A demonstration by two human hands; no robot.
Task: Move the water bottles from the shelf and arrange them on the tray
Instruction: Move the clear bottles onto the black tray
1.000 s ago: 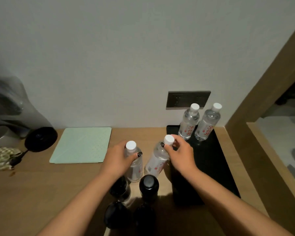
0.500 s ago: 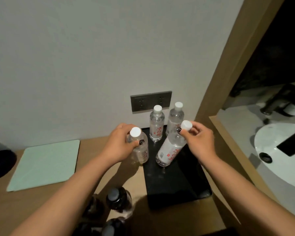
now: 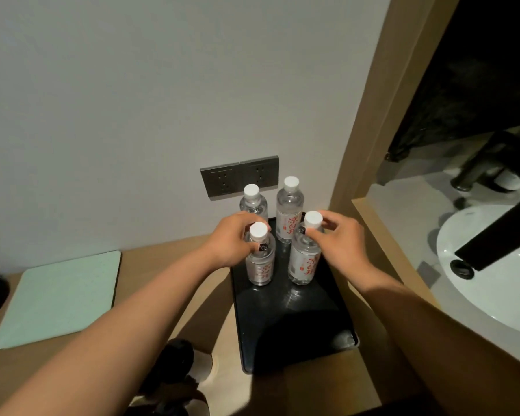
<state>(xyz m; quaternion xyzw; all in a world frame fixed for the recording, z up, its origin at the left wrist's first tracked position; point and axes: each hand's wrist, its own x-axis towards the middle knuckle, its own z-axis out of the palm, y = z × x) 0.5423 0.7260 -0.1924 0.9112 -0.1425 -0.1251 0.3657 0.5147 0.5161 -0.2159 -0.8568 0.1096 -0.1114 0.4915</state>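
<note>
Wooden surface point(image 3: 192, 313) carries black tray point(image 3: 294, 325) by wall. Mint green mat point(image 3: 57, 298) lies well left of tray. Four water bottles upright on tray, two rows. Back left bottle point(image 3: 253, 202) and back right bottle point(image 3: 289, 211) stand free. Left hand point(image 3: 233, 240) grips neck of front left bottle point(image 3: 259, 259). Right hand point(image 3: 341, 240) pinches front right bottle point(image 3: 305, 256) under cap. Dark objects at lower edge, maybe bottles, too dim.
</note>
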